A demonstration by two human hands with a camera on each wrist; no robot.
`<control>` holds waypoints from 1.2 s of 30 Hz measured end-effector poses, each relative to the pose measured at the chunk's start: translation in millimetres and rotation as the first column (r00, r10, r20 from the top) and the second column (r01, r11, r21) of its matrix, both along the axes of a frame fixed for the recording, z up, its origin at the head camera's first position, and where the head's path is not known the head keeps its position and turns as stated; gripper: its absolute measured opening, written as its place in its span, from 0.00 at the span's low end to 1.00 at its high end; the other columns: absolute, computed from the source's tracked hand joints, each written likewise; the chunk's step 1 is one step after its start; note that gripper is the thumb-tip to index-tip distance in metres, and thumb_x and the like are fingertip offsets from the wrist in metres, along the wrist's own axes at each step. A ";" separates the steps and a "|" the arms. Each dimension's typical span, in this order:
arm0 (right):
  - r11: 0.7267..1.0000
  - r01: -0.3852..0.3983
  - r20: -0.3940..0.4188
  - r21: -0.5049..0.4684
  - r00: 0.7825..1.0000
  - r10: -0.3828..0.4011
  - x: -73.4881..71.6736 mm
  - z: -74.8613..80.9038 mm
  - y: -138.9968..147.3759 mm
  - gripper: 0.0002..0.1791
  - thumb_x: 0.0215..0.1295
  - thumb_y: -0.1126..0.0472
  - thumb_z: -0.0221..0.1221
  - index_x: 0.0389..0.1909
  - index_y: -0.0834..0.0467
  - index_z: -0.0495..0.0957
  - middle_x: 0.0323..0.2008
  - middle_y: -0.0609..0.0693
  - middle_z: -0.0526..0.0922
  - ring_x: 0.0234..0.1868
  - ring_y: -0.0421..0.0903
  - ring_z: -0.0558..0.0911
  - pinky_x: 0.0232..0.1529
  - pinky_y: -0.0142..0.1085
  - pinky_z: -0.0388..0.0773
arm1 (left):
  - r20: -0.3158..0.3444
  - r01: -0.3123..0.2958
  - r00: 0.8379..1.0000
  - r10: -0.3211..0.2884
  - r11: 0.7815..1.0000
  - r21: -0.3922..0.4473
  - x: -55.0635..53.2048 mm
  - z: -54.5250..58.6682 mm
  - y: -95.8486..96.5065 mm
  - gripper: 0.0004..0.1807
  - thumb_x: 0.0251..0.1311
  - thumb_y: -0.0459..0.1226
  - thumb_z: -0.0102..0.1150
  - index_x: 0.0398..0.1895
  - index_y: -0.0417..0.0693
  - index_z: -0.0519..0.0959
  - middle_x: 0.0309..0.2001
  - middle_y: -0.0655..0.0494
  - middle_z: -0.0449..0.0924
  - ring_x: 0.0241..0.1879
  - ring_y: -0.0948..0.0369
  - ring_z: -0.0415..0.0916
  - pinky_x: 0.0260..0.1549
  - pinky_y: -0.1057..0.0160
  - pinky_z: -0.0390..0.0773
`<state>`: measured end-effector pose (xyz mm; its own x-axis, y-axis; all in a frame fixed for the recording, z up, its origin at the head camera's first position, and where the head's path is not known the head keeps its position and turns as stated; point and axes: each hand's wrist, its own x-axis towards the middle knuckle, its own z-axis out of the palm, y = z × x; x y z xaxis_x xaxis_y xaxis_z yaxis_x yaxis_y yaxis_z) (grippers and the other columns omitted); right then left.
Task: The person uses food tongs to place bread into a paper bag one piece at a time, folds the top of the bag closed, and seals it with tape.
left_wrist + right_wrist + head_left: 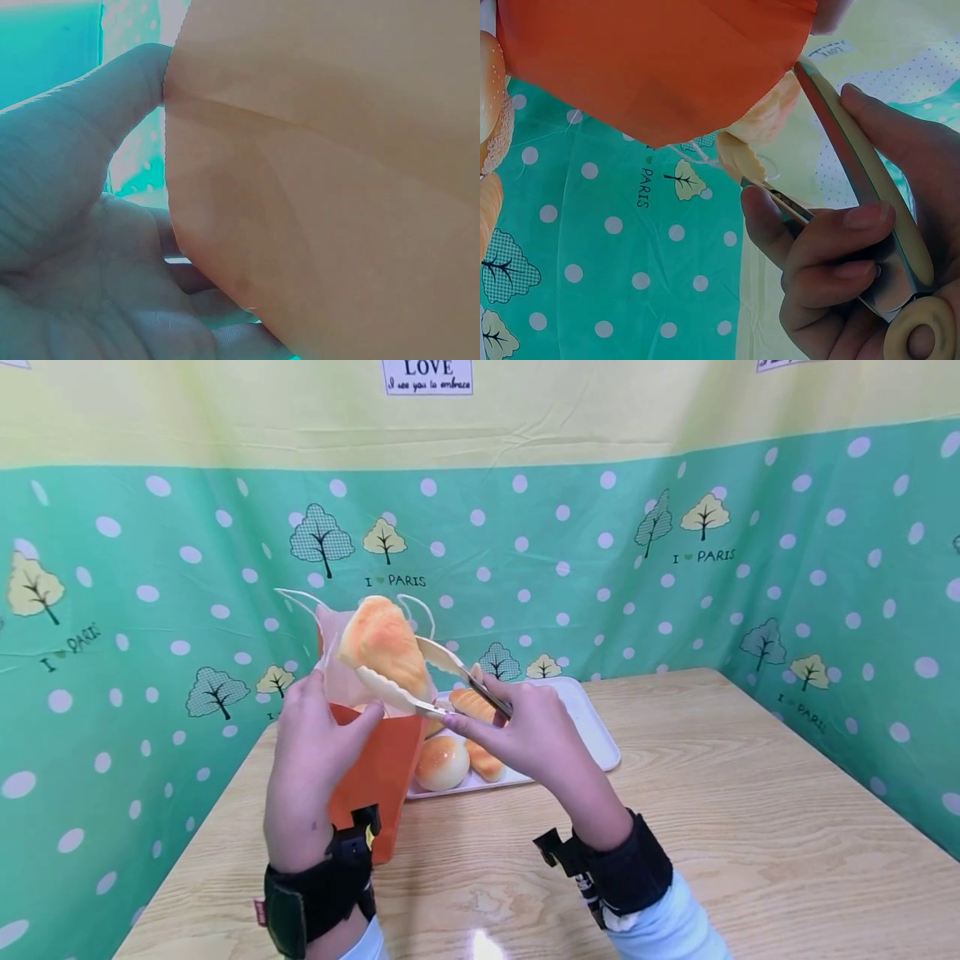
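Light-blue sleeves [671, 922] and black fabric wrist straps [630, 864] are lying nearest the head camera, around your two forearms. Your left hand [311, 756] is gripping the upper side of an upright orange paper bag [378, 768] with a pale inside; the left wrist view is showing your thumb resting at the paper's edge while your other fingers are curving behind it. Your right hand [528, 727] is holding a pair of metal tongs with cream-coloured scalloped tips [397, 693], its fingers curled closely round the handles. Those tongs are standing partly spread, and between their tips they are holding a golden-brown, cream-sided piece of bread [384, 643]. You are keeping that bread tilted at the bag's open mouth, above its front rim and in front of its pale inner wall; thin white cord handles [418, 607] are looping up from the bag. Just beside the bag, a white rectangular tray [592, 727] is resting on the light wood-grain bench [675, 802], and it is carrying a round glossy bun [442, 763], a ridged golden loaf [471, 702] and a smaller golden piece [485, 762]. Behind everything, a green-and-yellow cloth with white spots and printed trees [562, 543] is hanging.
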<state>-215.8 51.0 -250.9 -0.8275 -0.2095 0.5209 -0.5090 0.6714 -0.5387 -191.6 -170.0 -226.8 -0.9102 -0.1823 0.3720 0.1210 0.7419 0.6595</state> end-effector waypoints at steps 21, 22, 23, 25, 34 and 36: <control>0.999 0.050 -0.014 0.012 0.999 -0.050 2.0 0.4 1.6 0.45 0.44 0.30 0.60 0.63 0.48 0.69 0.12 0.47 0.72 0.14 0.43 0.67 0.12 0.34 0.59 | 0.006 -0.008 1.000 0.008 1.000 -0.008 2.2 -2.3 0.1 0.44 0.58 0.49 0.56 0.70 0.36 0.49 0.68 0.32 0.51 0.60 0.38 0.56 0.51 0.34 0.73; 0.999 0.049 -0.013 0.011 0.999 -0.049 1.9 0.2 1.6 0.45 0.44 0.30 0.60 0.63 0.48 0.69 0.12 0.47 0.72 0.14 0.43 0.67 0.12 0.34 0.59 | 0.007 -0.009 1.000 0.009 1.000 -0.007 2.4 -2.2 -0.1 0.44 0.58 0.49 0.55 0.70 0.36 0.49 0.68 0.32 0.50 0.60 0.38 0.56 0.52 0.34 0.73; 0.999 0.049 -0.013 0.014 0.999 -0.049 1.8 0.1 1.6 0.45 0.44 0.30 0.60 0.63 0.48 0.69 0.13 0.47 0.72 0.14 0.43 0.67 0.12 0.34 0.59 | 0.007 -0.009 1.000 0.009 1.000 -0.009 2.5 -2.2 -0.2 0.44 0.58 0.49 0.55 0.70 0.36 0.49 0.68 0.32 0.50 0.60 0.38 0.56 0.52 0.34 0.73; 0.998 0.054 -0.015 0.023 0.998 -0.054 1.5 0.0 1.8 0.45 0.44 0.29 0.60 0.63 0.48 0.69 0.12 0.47 0.72 0.14 0.43 0.68 0.13 0.34 0.59 | 0.008 -0.006 1.000 0.006 1.000 -0.008 2.6 -2.3 -0.3 0.44 0.58 0.48 0.56 0.70 0.36 0.50 0.68 0.32 0.51 0.60 0.39 0.56 0.52 0.34 0.73; 0.997 0.064 -0.029 0.034 0.998 -0.063 0.3 -1.5 2.3 0.45 0.44 0.29 0.59 0.64 0.46 0.68 0.13 0.46 0.73 0.15 0.42 0.68 0.12 0.34 0.61 | 0.019 -0.002 1.000 0.002 1.000 -0.008 2.8 -2.4 -0.2 0.45 0.58 0.48 0.55 0.71 0.36 0.48 0.69 0.32 0.50 0.60 0.38 0.55 0.52 0.33 0.73; 0.997 0.069 -0.031 0.038 0.997 -0.068 0.1 -1.6 2.0 0.45 0.44 0.29 0.59 0.64 0.46 0.68 0.14 0.45 0.74 0.15 0.42 0.69 0.13 0.34 0.62 | 0.019 -0.002 1.000 0.002 1.000 -0.007 2.8 -2.6 -0.4 0.45 0.58 0.48 0.55 0.71 0.36 0.48 0.69 0.32 0.50 0.60 0.38 0.55 0.52 0.33 0.72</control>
